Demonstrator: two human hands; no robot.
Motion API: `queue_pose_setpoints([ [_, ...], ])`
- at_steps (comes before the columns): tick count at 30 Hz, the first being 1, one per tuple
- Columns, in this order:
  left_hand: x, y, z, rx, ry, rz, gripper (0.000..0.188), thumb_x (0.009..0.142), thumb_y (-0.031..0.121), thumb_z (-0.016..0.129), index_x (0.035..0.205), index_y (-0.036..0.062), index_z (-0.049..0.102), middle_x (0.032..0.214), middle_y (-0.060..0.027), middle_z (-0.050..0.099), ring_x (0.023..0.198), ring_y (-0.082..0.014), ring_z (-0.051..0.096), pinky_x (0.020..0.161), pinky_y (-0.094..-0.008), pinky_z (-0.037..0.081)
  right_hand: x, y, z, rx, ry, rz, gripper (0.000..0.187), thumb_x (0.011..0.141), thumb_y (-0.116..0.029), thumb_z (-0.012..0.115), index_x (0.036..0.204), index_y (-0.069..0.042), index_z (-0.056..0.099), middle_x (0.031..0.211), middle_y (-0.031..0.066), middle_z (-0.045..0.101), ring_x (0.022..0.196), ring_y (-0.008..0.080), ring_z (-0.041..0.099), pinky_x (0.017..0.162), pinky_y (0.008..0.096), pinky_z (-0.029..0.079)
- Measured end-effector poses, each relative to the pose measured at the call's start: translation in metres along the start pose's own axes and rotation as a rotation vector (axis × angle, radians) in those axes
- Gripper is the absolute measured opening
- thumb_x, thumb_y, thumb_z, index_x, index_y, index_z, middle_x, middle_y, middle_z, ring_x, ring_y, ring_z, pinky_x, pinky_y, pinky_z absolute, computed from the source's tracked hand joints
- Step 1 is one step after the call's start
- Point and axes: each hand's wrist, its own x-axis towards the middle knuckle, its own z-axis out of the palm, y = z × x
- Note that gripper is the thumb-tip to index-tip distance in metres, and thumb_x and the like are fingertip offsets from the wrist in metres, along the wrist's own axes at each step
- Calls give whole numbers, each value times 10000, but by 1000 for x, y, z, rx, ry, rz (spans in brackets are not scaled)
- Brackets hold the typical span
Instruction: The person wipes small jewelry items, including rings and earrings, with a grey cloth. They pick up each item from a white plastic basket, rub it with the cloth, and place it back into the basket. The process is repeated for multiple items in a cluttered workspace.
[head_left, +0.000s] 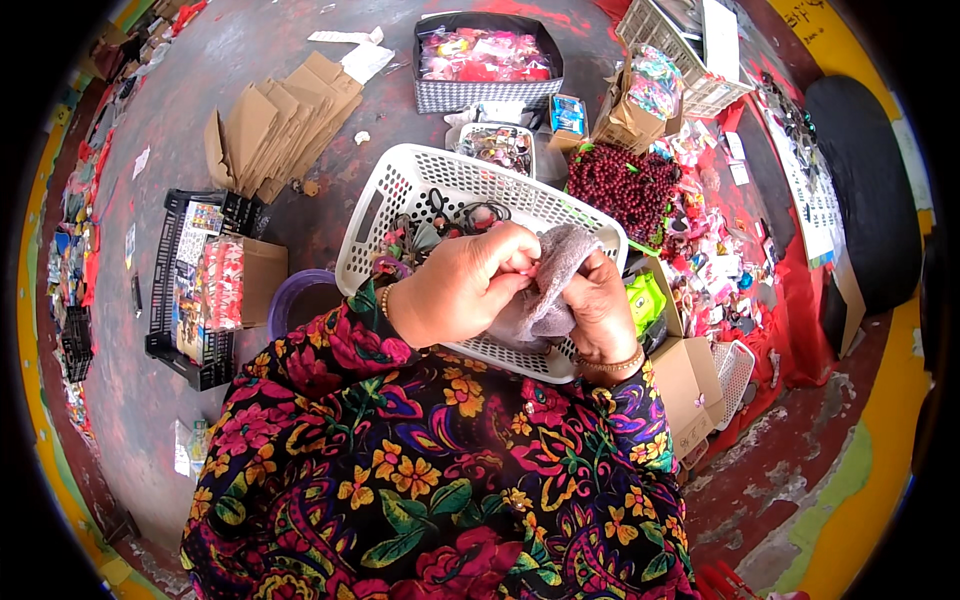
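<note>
The soft grey knitted cloth sits bunched between my hands over the near edge of the white plastic lattice basket. My left hand pinches something small and pinkish against it, too hidden to identify; my right hand is closed around the cloth from below. I judge the work is midway, with dark hair ties left in the basket.

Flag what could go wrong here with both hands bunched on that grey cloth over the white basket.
1. Both the left hand and the right hand pinch the grey cloth close together; whatever small item sits between the fingertips is hidden and could slip unseen.
2. Anything dropped would likely land in the white basket among the tangled dark accessories, hard to find, or pass through its slotted walls.
</note>
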Motion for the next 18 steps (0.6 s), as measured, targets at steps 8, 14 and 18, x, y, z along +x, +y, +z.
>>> queue_pose_setpoints([
  [8,0,-9,-2,-141,-22,-76,169,813,-49,531,965,7,481,850,-64,598,772,-113,596,678,-234,475,-1,4,-9,134,0,-5,219,863,-74,510,1067,4,524,995,74,590,868,142,584,760,276,485],
  [14,5,-4,-17,-575,57,-352,135,836,-16,513,970,1,507,850,-51,586,720,-85,566,643,-216,472,-3,1,-8,120,25,-98,261,864,-95,531,1112,-16,509,1008,60,587,874,143,584,765,279,488],
  [18,7,1,-18,-619,47,-384,113,840,6,516,953,-8,517,843,-51,588,687,-86,558,625,-210,465,-6,0,-11,-94,-30,-143,315,823,-74,598,1122,-26,510,997,36,589,876,107,565,770,257,472],
])
